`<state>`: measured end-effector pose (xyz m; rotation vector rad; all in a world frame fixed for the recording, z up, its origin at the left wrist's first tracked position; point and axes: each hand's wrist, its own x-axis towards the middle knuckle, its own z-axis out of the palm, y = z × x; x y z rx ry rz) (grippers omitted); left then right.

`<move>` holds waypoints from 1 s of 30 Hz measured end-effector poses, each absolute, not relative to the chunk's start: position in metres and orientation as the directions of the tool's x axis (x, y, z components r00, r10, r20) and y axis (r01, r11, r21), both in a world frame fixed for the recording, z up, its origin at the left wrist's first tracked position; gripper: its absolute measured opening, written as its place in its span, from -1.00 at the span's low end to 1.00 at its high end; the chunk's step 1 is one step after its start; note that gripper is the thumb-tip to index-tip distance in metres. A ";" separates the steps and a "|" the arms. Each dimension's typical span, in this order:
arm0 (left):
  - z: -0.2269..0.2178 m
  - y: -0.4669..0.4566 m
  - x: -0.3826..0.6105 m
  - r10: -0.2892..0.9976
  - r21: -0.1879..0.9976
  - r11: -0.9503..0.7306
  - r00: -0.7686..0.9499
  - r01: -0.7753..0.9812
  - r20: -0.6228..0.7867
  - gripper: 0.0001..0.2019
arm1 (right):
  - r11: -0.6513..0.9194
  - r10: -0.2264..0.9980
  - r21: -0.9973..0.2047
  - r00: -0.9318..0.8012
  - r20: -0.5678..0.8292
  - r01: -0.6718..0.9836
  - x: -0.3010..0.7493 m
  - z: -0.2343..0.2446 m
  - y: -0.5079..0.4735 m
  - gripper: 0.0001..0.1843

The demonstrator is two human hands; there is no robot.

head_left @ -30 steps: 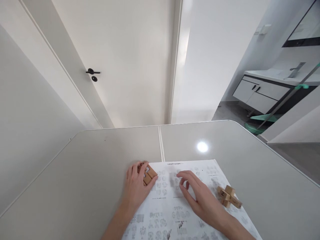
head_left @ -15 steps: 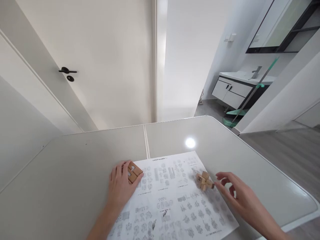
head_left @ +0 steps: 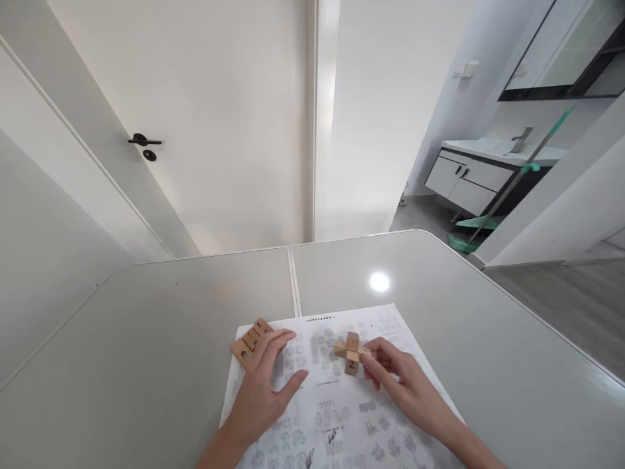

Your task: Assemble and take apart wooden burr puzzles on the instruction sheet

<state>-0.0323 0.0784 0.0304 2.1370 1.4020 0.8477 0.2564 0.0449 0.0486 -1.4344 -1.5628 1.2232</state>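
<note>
My right hand pinches a wooden cross-shaped puzzle with a "2" printed on one end, holding it over the middle of a printed instruction sheet. My left hand lies flat on the sheet's left part, fingers spread, its fingertips beside a group of notched wooden blocks at the sheet's upper left corner. The left hand holds nothing.
The sheet lies on a grey table with a seam down its middle. Behind it are a white door with a black handle, a wall, and at the right a bathroom vanity and a green mop.
My right hand took hold of the cross puzzle at the sheet's right side and brought it to the middle. My left hand let go of the notched blocks and now lies flat beside them.
</note>
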 end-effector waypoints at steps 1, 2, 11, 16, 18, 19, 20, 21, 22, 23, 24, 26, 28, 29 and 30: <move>0.032 0.075 -0.030 0.928 0.712 -0.357 0.314 0.604 0.199 -0.58 | -0.044 0.974 -0.955 -0.200 -0.107 0.294 0.245 0.050 0.051 -0.55; 0.033 0.073 -0.029 0.934 0.762 -0.328 0.313 0.559 0.172 -0.54 | -0.034 0.967 -0.969 -0.238 -0.094 0.246 0.233 0.050 0.056 -0.55; 0.034 0.073 -0.026 0.977 0.956 0.005 0.202 0.295 -0.068 -0.36 | -0.037 0.889 -0.999 -0.457 -0.022 -0.023 0.182 0.028 0.083 -0.60; 0.034 0.073 -0.027 0.962 0.971 0.016 0.261 0.239 -0.080 -0.34 | -0.055 0.761 -0.997 -0.648 -0.010 -0.050 0.190 0.029 0.086 -0.58; 0.035 0.072 -0.027 0.946 0.979 0.003 0.316 0.205 -0.069 -0.34 | -0.117 0.684 -0.986 -0.730 0.007 -0.118 0.195 0.033 0.087 -0.52; 0.035 0.072 -0.027 0.940 0.980 -0.006 0.335 0.197 -0.061 -0.34 | -0.146 0.662 -0.979 -0.749 0.009 -0.140 0.197 0.035 0.088 -0.51; 0.035 0.072 -0.027 0.936 0.981 -0.018 0.348 0.193 -0.052 -0.33 | -0.164 0.652 -0.975 -0.758 0.005 -0.147 0.199 0.036 0.089 -0.51; 0.035 0.072 -0.027 0.934 0.981 -0.028 0.354 0.192 -0.043 -0.32 | -0.172 0.652 -0.975 -0.758 -0.006 -0.140 0.201 0.037 0.090 -0.53; 0.035 0.072 -0.027 0.933 0.980 -0.037 0.358 0.194 -0.035 -0.31 | -0.172 0.660 -0.977 -0.751 -0.020 -0.126 0.202 0.037 0.090 -0.55; 0.036 0.071 -0.027 0.931 0.979 -0.044 0.363 0.197 -0.031 -0.30 | -0.174 0.667 -0.979 -0.744 -0.036 -0.110 0.203 0.036 0.090 -0.57; 0.036 0.071 -0.026 0.930 0.978 -0.053 0.366 0.200 -0.025 -0.29 | -0.181 0.672 -0.979 -0.738 -0.052 -0.096 0.204 0.034 0.091 -0.59; 0.036 0.069 -0.026 0.927 0.973 -0.079 0.376 0.215 -0.008 -0.27 | -0.207 0.685 -0.974 -0.725 -0.074 -0.096 0.205 0.030 0.090 -0.59; 0.036 0.068 -0.026 0.922 0.964 -0.112 0.388 0.243 0.009 -0.26 | -0.241 0.701 -0.964 -0.708 -0.089 -0.116 0.205 0.025 0.089 -0.59; 0.037 0.067 -0.027 0.918 0.958 -0.128 0.395 0.255 0.017 -0.26 | -0.254 0.709 -0.959 -0.699 -0.094 -0.129 0.205 0.024 0.089 -0.59; 0.038 0.067 -0.027 0.916 0.954 -0.140 0.400 0.265 0.023 -0.26 | -0.260 0.719 -0.955 -0.688 -0.096 -0.139 0.205 0.023 0.088 -0.60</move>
